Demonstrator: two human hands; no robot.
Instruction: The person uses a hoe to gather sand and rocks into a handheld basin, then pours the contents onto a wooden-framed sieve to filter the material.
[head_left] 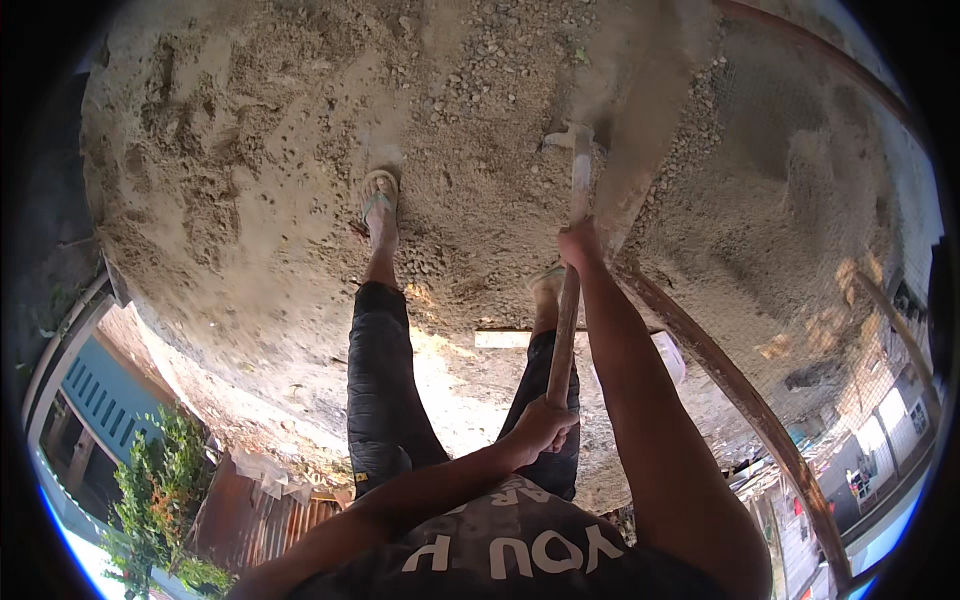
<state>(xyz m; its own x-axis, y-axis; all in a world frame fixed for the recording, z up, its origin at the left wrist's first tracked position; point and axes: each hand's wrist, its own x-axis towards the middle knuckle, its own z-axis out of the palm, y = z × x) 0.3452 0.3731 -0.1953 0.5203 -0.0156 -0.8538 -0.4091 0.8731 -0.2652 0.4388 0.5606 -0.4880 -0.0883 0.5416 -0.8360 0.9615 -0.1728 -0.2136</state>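
Note:
Both my hands are closed around the long wooden handle of a hoe [564, 345]. My left hand [541, 430] grips the near end, close to my body. Farther up, my right hand [580, 243] wraps round the handle with the arm stretched out. The head of the hoe lies at the far end, low against the sandy, gravelly ground [470, 200]; dust partly blurs it. My left foot in a flip-flop [380, 190] stands on the sand, while the right foot is partly hidden behind the handle and my arm.
To the right a wooden-framed mesh screen [745, 395] stretches beside the gravel, its beam running close to my right arm. A short pale board [502, 339] lies between my legs. Green plants [160, 490] and rusty corrugated sheets [255, 520] are at the lower left.

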